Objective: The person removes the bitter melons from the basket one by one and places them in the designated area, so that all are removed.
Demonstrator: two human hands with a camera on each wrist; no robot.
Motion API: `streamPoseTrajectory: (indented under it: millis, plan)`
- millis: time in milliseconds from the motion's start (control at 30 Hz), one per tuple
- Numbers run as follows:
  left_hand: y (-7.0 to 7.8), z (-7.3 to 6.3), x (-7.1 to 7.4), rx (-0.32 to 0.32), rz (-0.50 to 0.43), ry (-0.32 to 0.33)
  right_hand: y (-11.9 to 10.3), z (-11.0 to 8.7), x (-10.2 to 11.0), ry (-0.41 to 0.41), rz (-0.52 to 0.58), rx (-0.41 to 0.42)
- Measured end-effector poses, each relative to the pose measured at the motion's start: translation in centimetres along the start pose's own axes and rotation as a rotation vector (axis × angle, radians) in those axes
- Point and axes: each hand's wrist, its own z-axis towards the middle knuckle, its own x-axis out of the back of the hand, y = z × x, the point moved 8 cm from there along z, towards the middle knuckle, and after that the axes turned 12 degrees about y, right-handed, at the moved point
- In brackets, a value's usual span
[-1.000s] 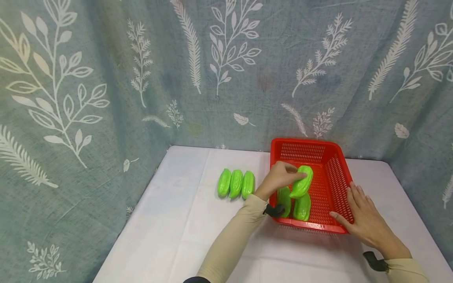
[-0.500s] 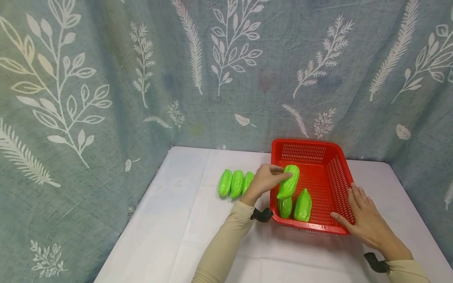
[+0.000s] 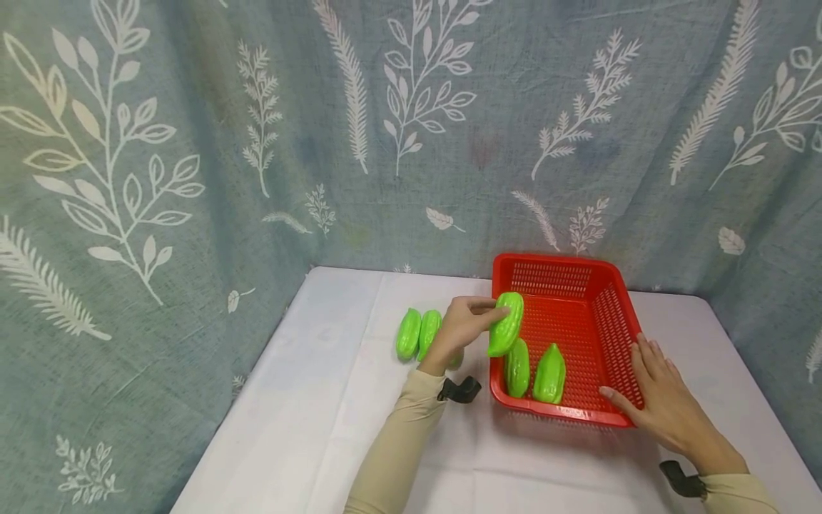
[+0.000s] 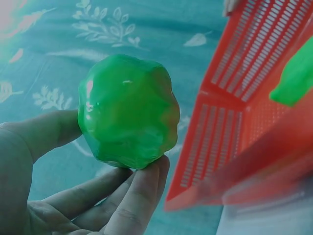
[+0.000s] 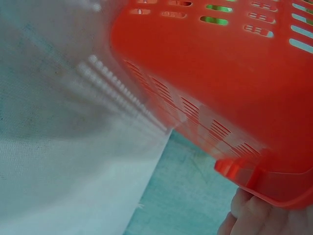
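Observation:
My left hand (image 3: 467,325) pinches a glossy green bitter melon (image 3: 506,323), ridged and tapered, between thumb and fingers. In the head view the melon overlaps the left rim of the red plastic basket (image 3: 559,412). The left wrist view shows its lumpy end (image 4: 128,111) beside the basket wall. Two more bitter melons, a left one (image 3: 517,369) and a right one (image 3: 549,375), lie inside at the near left. Fairly straight, the fingers of my right hand (image 3: 671,407) rest at the basket's right side, with fingertips at its rim in the right wrist view.
On the white table (image 3: 289,407), left of the basket, lie a bitter melon (image 3: 408,334) and another (image 3: 429,332) side by side. A third is mostly hidden behind my left hand. A grey-green leaf-patterned curtain (image 3: 411,143) hangs behind and along both sides.
My left hand has moved left with the bitter melon, from over the basket's inside to its left rim. The two melons inside are more exposed. My right hand has stayed put.

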Motion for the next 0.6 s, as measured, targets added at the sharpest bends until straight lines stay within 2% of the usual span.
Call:
streamPoseTrajectory:
  millis: [200,367,600]
  plan:
    - [-0.4,0.3,2.0,-0.013,-0.039,0.026,0.1,0.1,-0.1,-0.003,0.000,-0.010]
    - [-0.7,0.4,3.9,0.000,-0.026,0.082,0.2,0.2,-0.1,-0.007,-0.012,-0.020]
    - [-1.2,0.6,6.5,-0.021,-0.045,0.138,0.0,0.0,-0.1,-0.021,-0.002,-0.019]
